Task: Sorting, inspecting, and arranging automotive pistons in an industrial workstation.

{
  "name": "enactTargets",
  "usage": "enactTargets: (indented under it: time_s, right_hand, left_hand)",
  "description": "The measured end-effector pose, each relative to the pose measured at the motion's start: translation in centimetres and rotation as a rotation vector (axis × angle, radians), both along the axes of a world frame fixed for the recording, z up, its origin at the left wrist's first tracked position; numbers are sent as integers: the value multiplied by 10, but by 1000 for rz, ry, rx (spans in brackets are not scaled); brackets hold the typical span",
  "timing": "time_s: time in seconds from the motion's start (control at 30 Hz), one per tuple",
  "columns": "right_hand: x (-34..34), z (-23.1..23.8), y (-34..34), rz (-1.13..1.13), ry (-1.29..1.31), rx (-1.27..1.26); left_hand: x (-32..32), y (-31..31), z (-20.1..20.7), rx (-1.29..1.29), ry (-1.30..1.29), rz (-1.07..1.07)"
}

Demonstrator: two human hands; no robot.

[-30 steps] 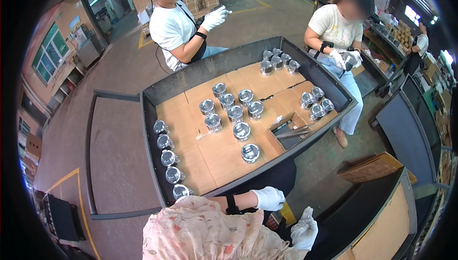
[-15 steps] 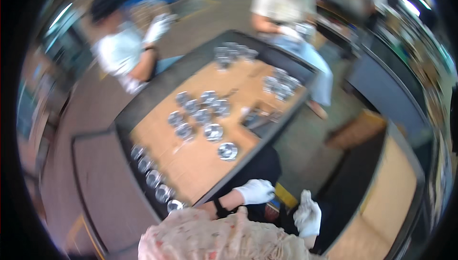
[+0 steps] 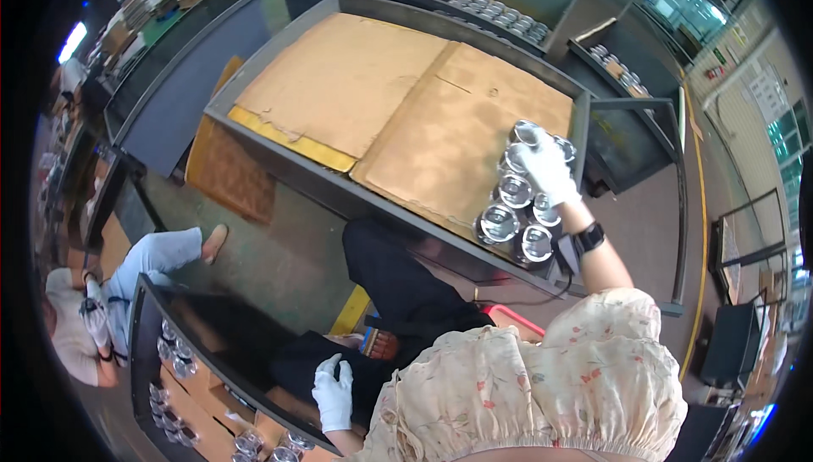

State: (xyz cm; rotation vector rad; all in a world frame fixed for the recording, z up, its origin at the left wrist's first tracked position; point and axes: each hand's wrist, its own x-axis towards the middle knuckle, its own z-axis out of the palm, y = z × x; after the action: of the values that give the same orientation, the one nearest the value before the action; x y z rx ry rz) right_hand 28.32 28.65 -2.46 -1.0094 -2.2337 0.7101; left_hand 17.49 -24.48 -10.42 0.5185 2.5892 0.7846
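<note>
My right hand [image 3: 549, 172], in a white glove, reaches over a cluster of shiny, silvery cup-shaped parts at the near right corner of a cardboard-lined tray table. Its fingers are closed on the cup-shaped part [image 3: 527, 132] at the far end of the cluster, whose lower side they partly hide. Close by stand other such parts [image 3: 498, 222], and a dark watch sits on this wrist. Beside my dark-clad lap, at lower left, my gloved left hand [image 3: 333, 394] is raised with its fingers apart, and nothing shows in it.
Brown cardboard [image 3: 487, 102] lines the table inside its raised grey rim [image 3: 292, 157]. A second bin [image 3: 152, 343] with similar parts is at lower left, near a seated person [image 3: 85, 318]. A brown board [image 3: 233, 165] leans against the table. More part-filled bins stand behind.
My view has swung right, from the bin of scattered parts to the cardboard-lined table. My right hand has gone from near my lap out to the cluster; my left stays low.
</note>
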Motion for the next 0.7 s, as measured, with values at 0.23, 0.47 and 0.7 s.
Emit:
enactTargets:
  time_s: [0.23, 0.47, 0.7]
  right_hand:
    - [92, -9, 110, -104, -776, 59]
    - [78, -58, 124, 105, -941, 7]
    - [72, -64, 109, -69, -994, 74]
  left_hand:
    - [5, 14, 14, -23, -15, -3]
    - [9, 16, 17, -43, 17, -40]
    - [10, 17, 19, -53, 31, -22]
